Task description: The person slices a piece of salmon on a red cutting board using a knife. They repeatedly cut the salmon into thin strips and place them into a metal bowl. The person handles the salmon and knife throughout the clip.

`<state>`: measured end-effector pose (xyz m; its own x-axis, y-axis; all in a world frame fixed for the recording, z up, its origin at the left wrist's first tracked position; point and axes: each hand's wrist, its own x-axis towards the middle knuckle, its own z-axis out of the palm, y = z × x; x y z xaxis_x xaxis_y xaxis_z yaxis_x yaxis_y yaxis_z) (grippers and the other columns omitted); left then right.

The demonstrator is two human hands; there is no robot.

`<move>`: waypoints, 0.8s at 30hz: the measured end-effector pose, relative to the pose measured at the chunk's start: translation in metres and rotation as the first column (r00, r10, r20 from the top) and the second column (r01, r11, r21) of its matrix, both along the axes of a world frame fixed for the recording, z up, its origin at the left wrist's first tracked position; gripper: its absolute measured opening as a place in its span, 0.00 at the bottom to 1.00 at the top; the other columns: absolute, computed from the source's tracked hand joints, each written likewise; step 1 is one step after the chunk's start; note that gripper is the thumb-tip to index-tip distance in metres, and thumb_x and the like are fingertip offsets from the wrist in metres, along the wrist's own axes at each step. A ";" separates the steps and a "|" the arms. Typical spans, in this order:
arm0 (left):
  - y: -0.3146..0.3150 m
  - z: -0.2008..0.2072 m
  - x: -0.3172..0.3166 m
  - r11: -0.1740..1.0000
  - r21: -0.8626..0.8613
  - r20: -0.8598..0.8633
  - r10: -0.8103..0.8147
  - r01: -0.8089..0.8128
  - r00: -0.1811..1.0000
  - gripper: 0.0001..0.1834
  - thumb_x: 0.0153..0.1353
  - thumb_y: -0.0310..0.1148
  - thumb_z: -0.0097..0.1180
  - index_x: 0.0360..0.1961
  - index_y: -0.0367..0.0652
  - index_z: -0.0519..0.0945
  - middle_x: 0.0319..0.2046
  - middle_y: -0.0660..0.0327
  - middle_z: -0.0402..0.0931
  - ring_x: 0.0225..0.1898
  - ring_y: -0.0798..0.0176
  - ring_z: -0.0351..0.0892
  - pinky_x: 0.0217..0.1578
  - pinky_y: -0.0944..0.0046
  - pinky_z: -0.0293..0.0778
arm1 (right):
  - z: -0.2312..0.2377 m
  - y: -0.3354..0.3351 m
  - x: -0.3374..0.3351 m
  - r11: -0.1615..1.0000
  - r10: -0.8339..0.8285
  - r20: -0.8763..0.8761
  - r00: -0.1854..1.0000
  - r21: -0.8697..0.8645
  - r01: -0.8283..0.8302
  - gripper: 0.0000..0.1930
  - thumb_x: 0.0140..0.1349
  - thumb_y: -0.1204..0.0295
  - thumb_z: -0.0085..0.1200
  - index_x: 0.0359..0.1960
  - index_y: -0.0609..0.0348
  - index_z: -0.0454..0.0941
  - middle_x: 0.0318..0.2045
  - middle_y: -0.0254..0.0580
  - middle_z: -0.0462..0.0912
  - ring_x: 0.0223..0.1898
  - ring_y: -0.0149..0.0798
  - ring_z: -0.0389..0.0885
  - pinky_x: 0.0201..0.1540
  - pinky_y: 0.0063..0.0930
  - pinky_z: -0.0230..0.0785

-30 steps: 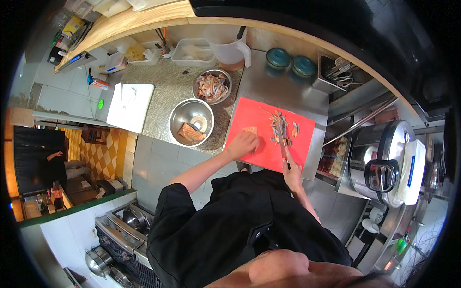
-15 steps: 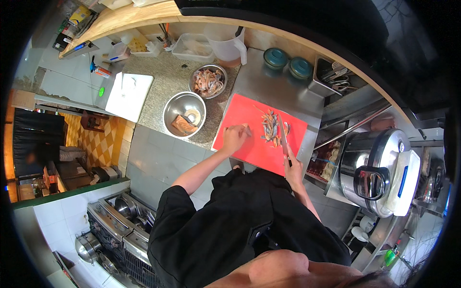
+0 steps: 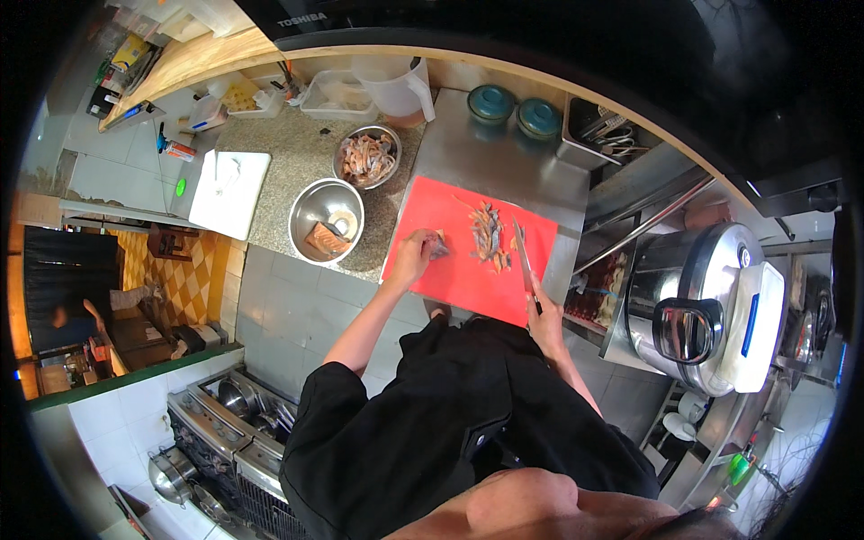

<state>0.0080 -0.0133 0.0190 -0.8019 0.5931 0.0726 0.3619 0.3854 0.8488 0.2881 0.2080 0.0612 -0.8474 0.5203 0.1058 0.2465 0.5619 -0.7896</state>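
A red cutting board lies in front of me. Near its left side, the fingers of my left hand are closed on a small piece of fish with dark skin, resting on the board. My right hand grips the handle of a kitchen knife, whose blade points away from me over the board's right half. Left of the blade lies a loose pile of thin fish strips, grey and orange. A few more bits lie right beside the blade.
Left of the board stand a steel bowl with a salmon piece and another bowl of fish trimmings. Farther left lies a white board. Behind are a plastic jug and teal lidded pots; a large cooker stands right.
The whole view has shifted slightly, so the counter sits more to the left. My left hand has moved a little left with the fish piece. The knife stays beside the strips.
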 end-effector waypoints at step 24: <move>-0.072 -0.017 0.048 0.749 -0.507 -0.501 -0.659 0.426 0.562 0.23 0.63 0.32 0.57 0.60 0.41 0.78 0.67 0.56 0.74 0.69 0.54 0.72 0.73 0.50 0.65 | -0.005 -0.027 -0.052 0.917 0.394 0.398 0.829 -0.103 -0.386 0.30 0.72 0.71 0.54 0.75 0.32 0.69 0.37 0.65 0.82 0.38 0.67 0.84 0.42 0.57 0.76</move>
<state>0.0555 -0.0856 0.0019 -0.1463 0.9776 0.1516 0.9694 0.1112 0.2187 0.2361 0.1807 0.0567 -0.9459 0.1363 -0.2943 0.3074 0.6662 -0.6795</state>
